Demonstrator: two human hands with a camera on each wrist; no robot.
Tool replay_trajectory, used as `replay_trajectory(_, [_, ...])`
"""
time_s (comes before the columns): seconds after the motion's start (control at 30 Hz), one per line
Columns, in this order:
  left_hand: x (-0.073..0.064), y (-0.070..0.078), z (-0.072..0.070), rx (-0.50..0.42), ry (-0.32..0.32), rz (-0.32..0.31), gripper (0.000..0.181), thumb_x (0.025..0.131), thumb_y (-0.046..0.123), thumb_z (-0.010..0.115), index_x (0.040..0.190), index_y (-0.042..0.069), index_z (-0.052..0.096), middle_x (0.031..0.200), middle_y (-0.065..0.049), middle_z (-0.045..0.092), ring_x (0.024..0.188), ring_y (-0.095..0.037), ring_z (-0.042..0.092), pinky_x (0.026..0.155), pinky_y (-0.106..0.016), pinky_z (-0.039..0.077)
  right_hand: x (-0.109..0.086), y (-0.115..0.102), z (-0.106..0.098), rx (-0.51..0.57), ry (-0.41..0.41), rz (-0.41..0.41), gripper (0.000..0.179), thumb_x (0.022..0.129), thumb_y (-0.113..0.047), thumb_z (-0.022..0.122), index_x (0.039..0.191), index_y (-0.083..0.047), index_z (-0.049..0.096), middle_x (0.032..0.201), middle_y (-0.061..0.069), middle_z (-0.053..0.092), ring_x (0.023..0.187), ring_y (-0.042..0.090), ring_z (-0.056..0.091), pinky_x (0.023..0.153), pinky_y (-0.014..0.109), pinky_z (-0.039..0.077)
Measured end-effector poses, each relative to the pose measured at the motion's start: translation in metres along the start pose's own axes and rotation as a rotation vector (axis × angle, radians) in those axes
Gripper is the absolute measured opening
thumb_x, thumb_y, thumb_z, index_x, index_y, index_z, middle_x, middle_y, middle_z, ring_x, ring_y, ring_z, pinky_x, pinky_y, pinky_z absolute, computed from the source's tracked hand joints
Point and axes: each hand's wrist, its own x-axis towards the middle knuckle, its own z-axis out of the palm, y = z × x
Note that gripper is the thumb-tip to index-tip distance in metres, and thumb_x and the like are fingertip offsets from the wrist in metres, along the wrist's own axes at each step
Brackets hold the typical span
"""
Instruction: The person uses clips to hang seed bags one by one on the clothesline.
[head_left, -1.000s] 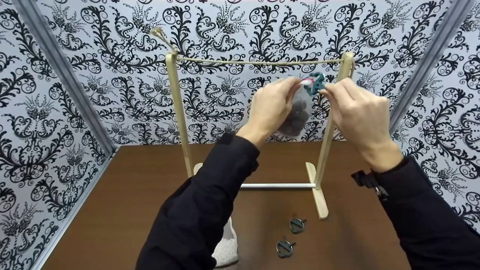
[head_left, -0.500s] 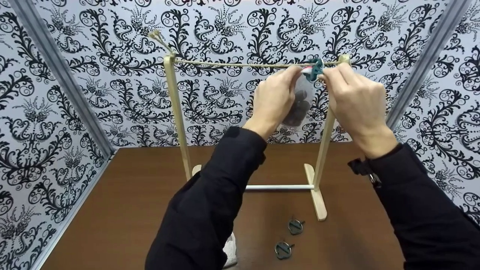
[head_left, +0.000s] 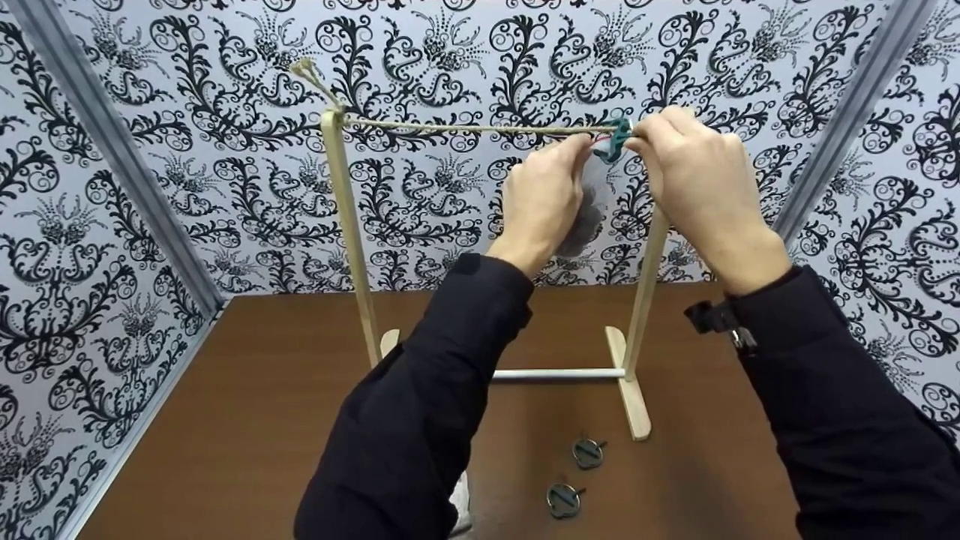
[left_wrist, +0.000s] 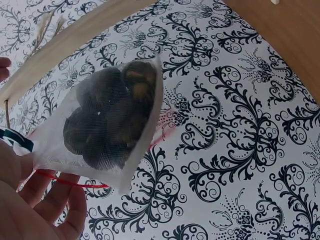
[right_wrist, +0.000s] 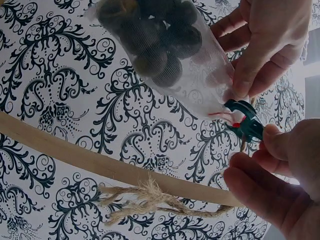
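Note:
My left hand (head_left: 544,199) pinches the gathered top of a sheer white mesh bag (left_wrist: 110,115) with a red drawstring. Dark, rounded lumps fill the lower part of the bag, which hangs below the fingers. At the bag's neck sits a dark green clip (right_wrist: 245,120), its jaws around the mesh top beside the drawstring. The thumb and fingers of my right hand (head_left: 701,176) grip the clip's other end. In the head view the clip overlaps the twine line (head_left: 465,129) near its right end.
The line runs between two wooden posts (head_left: 349,225) of a stand with a white bottom bar (head_left: 559,373). Two more green clips, a farther one (head_left: 588,453) and a nearer one (head_left: 564,500), lie on the brown table (head_left: 225,420). My left sleeve partly hides a whitish object (head_left: 461,506).
Both hands have risen with the bag and clip, from below the line to its height, then shifted slightly left. The grips look the same throughout.

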Motion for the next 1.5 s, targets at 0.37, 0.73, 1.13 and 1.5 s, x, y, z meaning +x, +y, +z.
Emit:
replay_trajectory(0.37, [-0.002,-0.002,0.003,0.109,0.071,0.092,0.025,0.107,0.029,0.050,0.117,0.019,0.071,0.091,0.005,0.073,0.071,-0.009,0.065,0.066,-0.020,0.051,-0.001,0.002,-0.001,0.023,-0.105,0.046,0.034,0.106,-0.023,0.051,0.124,0.005,0.061,0.103,0.020,0.061,0.064,0.032,0.055,0.059,0.044,0.052])
replay_trajectory(0.73, [-0.004,-0.003,0.003,0.165,0.101,0.115,0.024,0.106,0.028,0.051,0.112,0.018,0.072,0.090,0.002,0.073,0.069,-0.010,0.064,0.064,-0.022,0.051,-0.013,0.006,0.022,0.153,0.006,0.091,0.056,0.106,-0.033,0.049,0.148,0.004,0.044,0.110,0.024,0.067,0.078,0.037,0.066,0.077,0.046,0.058])
replay_trajectory(1.13, [-0.007,-0.007,0.008,0.013,0.063,0.015,0.024,0.106,0.027,0.053,0.116,0.016,0.071,0.097,0.000,0.075,0.074,-0.012,0.068,0.069,-0.023,0.055,-0.055,0.005,0.070,0.411,0.180,0.096,0.055,0.100,-0.015,0.065,0.146,0.007,0.044,0.130,0.024,0.064,0.104,0.036,0.070,0.086,0.037,0.058])
replay_trajectory(1.5, [-0.016,-0.012,0.015,-0.070,0.063,0.043,0.024,0.105,0.026,0.055,0.119,0.014,0.071,0.093,-0.002,0.075,0.067,-0.011,0.065,0.062,-0.021,0.052,-0.085,0.005,0.096,0.508,0.154,0.123,0.062,0.097,-0.010,0.069,0.147,0.012,0.040,0.131,0.030,0.060,0.109,0.037,0.068,0.085,0.032,0.057])
